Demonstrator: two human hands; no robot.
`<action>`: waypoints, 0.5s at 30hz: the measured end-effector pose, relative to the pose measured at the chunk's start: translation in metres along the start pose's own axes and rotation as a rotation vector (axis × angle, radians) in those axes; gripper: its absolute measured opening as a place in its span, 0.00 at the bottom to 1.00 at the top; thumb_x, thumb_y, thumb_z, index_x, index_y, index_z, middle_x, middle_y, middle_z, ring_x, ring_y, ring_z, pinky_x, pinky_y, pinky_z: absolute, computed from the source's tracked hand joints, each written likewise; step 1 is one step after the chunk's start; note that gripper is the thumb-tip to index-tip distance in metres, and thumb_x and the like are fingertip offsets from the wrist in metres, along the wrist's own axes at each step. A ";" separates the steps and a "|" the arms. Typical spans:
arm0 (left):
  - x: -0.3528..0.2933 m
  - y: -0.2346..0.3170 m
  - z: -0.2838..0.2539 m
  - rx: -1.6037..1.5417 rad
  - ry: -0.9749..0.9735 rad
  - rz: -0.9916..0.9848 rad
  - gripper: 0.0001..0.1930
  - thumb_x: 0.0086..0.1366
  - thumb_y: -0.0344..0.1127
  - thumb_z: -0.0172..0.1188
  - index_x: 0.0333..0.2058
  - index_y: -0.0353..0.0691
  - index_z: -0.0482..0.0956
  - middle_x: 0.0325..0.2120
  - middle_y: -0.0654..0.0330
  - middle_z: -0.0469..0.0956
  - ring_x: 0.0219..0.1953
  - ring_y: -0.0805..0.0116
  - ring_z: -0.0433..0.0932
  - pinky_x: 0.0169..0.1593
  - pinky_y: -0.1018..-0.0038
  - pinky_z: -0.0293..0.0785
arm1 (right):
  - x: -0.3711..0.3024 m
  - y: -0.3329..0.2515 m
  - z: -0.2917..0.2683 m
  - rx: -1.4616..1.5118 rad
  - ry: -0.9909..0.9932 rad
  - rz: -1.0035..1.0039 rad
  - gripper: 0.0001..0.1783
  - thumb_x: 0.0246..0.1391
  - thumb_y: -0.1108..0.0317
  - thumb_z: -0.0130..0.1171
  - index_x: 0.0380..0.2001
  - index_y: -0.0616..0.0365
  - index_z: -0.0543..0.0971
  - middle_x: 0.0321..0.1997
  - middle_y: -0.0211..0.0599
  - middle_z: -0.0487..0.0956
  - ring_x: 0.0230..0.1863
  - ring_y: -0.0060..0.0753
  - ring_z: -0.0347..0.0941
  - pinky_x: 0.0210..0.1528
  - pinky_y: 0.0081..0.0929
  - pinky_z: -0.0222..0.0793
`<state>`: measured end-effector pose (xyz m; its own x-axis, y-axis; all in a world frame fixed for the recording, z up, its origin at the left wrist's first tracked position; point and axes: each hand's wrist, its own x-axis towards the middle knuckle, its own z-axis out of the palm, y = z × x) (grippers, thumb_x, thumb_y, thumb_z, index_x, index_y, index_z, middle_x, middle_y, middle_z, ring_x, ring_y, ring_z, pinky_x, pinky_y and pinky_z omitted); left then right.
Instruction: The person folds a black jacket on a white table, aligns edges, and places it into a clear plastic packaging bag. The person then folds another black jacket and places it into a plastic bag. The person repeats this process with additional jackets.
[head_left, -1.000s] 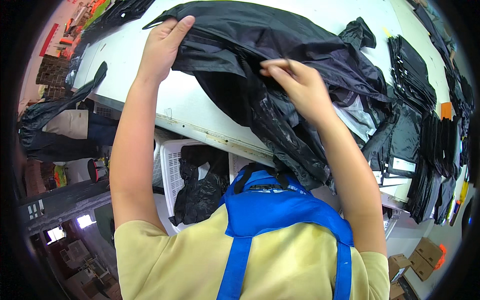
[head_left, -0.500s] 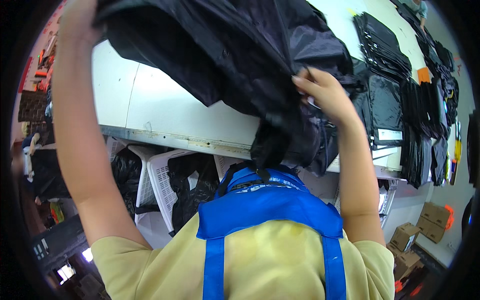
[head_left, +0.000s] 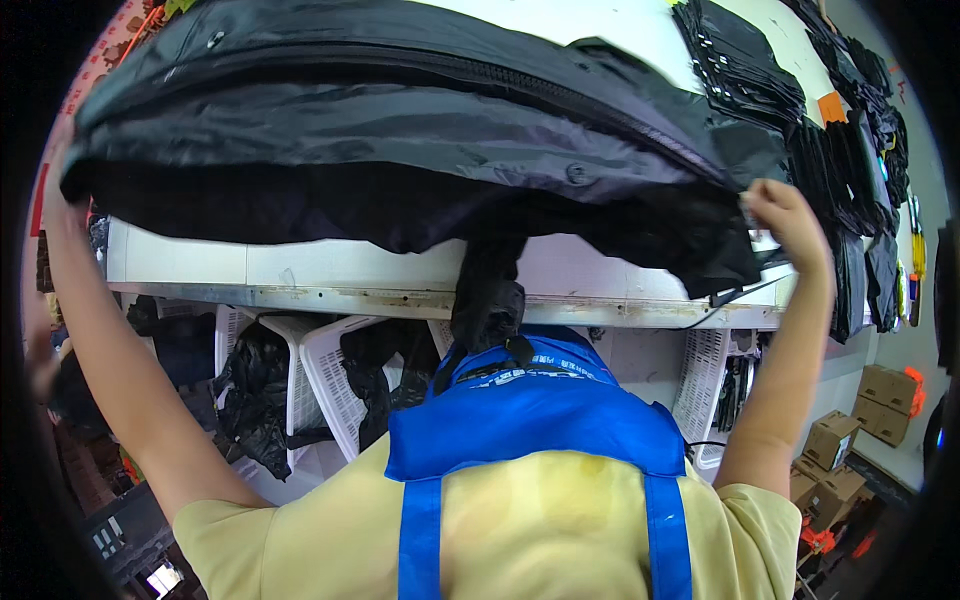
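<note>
My left hand [head_left: 64, 165] has moved out to the far left and my right hand [head_left: 787, 222] well to the right, so the glossy black fabric garment [head_left: 330, 125], bunched a second ago, is now drawn wide between them. Its long black toothed zipper [head_left: 560, 92] has come into plain view, and a thin black cord [head_left: 730, 297] now shows below my right hand.

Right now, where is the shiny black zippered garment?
In the head view, the garment spans the top, over the white table, from left hand to right hand.
</note>
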<state>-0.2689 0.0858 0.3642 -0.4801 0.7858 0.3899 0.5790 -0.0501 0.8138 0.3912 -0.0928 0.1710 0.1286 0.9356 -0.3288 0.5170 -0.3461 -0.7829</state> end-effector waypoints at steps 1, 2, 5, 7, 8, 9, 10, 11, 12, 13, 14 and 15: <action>0.009 -0.035 -0.023 0.137 -0.021 -0.131 0.21 0.64 0.49 0.53 0.43 0.36 0.78 0.39 0.57 0.78 0.41 0.64 0.74 0.48 0.69 0.68 | -0.005 -0.020 -0.014 -0.025 -0.073 0.037 0.09 0.54 0.66 0.56 0.24 0.59 0.74 0.20 0.25 0.70 0.16 0.17 0.66 0.20 0.17 0.63; 0.013 -0.073 -0.046 0.275 -0.039 -0.262 0.21 0.66 0.52 0.54 0.41 0.37 0.80 0.35 0.60 0.79 0.38 0.69 0.74 0.46 0.73 0.68 | -0.006 -0.032 -0.020 -0.050 -0.149 0.070 0.09 0.53 0.67 0.56 0.23 0.60 0.74 0.20 0.25 0.70 0.16 0.17 0.66 0.19 0.18 0.63; -0.010 -0.254 -0.021 0.965 -0.756 0.069 0.31 0.66 0.56 0.47 0.39 0.25 0.77 0.36 0.35 0.77 0.44 0.50 0.77 0.49 0.58 0.68 | 0.012 -0.003 0.015 -0.619 -0.274 0.071 0.08 0.48 0.70 0.58 0.23 0.65 0.75 0.19 0.38 0.76 0.20 0.30 0.75 0.20 0.28 0.67; -0.074 -0.310 0.023 1.272 -0.805 -0.126 0.32 0.65 0.57 0.48 0.38 0.25 0.78 0.38 0.35 0.77 0.47 0.41 0.74 0.52 0.57 0.68 | 0.014 0.021 0.060 -0.667 -0.292 0.118 0.12 0.49 0.66 0.58 0.29 0.66 0.78 0.21 0.44 0.79 0.26 0.38 0.79 0.32 0.34 0.72; -0.090 -0.340 0.022 1.351 -0.921 -0.210 0.29 0.65 0.56 0.50 0.44 0.30 0.78 0.43 0.40 0.77 0.49 0.44 0.75 0.53 0.55 0.69 | 0.015 0.011 0.077 -0.711 -0.288 0.230 0.16 0.50 0.60 0.60 0.32 0.65 0.79 0.16 0.39 0.77 0.24 0.36 0.78 0.31 0.31 0.71; -0.139 -0.258 0.059 1.498 -0.765 -0.191 0.27 0.64 0.57 0.52 0.43 0.36 0.80 0.42 0.41 0.78 0.47 0.45 0.77 0.51 0.55 0.70 | 0.004 0.003 0.084 -0.571 -0.217 0.279 0.17 0.49 0.59 0.62 0.33 0.64 0.79 0.17 0.38 0.77 0.25 0.34 0.78 0.32 0.30 0.71; -0.150 -0.252 0.065 1.638 -0.853 -0.178 0.22 0.64 0.54 0.52 0.48 0.46 0.78 0.48 0.55 0.78 0.50 0.53 0.77 0.50 0.47 0.68 | -0.001 -0.008 0.090 -0.442 -0.172 0.291 0.18 0.49 0.58 0.64 0.34 0.64 0.79 0.18 0.36 0.77 0.27 0.33 0.78 0.33 0.29 0.70; -0.161 -0.236 0.080 1.541 -0.874 -0.101 0.20 0.63 0.52 0.54 0.42 0.43 0.80 0.44 0.54 0.79 0.47 0.52 0.78 0.48 0.51 0.70 | -0.006 -0.006 0.099 -0.383 -0.082 0.144 0.19 0.46 0.60 0.66 0.37 0.63 0.78 0.23 0.36 0.78 0.31 0.31 0.78 0.36 0.27 0.70; -0.176 -0.211 0.103 1.391 -0.868 0.040 0.18 0.61 0.48 0.56 0.38 0.40 0.81 0.42 0.52 0.80 0.45 0.52 0.78 0.47 0.58 0.73 | -0.008 0.005 0.109 -0.317 0.010 -0.006 0.21 0.43 0.61 0.68 0.39 0.62 0.77 0.28 0.37 0.79 0.35 0.30 0.77 0.39 0.26 0.70; -0.199 -0.172 0.124 1.041 -0.883 0.184 0.16 0.60 0.45 0.57 0.37 0.38 0.81 0.40 0.49 0.79 0.44 0.50 0.77 0.47 0.65 0.74 | -0.001 0.020 0.119 -0.233 0.014 -0.182 0.27 0.38 0.65 0.71 0.45 0.60 0.75 0.42 0.41 0.77 0.45 0.35 0.75 0.47 0.28 0.70; -0.225 -0.147 0.142 0.612 -0.888 0.313 0.15 0.59 0.41 0.59 0.41 0.37 0.80 0.41 0.50 0.79 0.45 0.51 0.77 0.49 0.65 0.73 | 0.005 0.019 0.126 -0.350 -0.044 -0.197 0.30 0.37 0.67 0.70 0.48 0.58 0.74 0.49 0.43 0.73 0.50 0.42 0.73 0.51 0.31 0.69; -0.247 -0.131 0.162 0.258 -1.034 0.318 0.17 0.58 0.38 0.61 0.45 0.38 0.79 0.43 0.50 0.78 0.47 0.52 0.76 0.51 0.65 0.71 | 0.013 0.024 0.131 -0.426 -0.048 -0.220 0.29 0.38 0.68 0.70 0.48 0.58 0.74 0.51 0.44 0.73 0.51 0.45 0.72 0.52 0.33 0.69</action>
<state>-0.1188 -0.0018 0.0915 0.4254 0.9015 -0.0799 0.7553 -0.3050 0.5802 0.2948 -0.0979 0.0790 -0.0573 0.9757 -0.2113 0.8293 -0.0713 -0.5542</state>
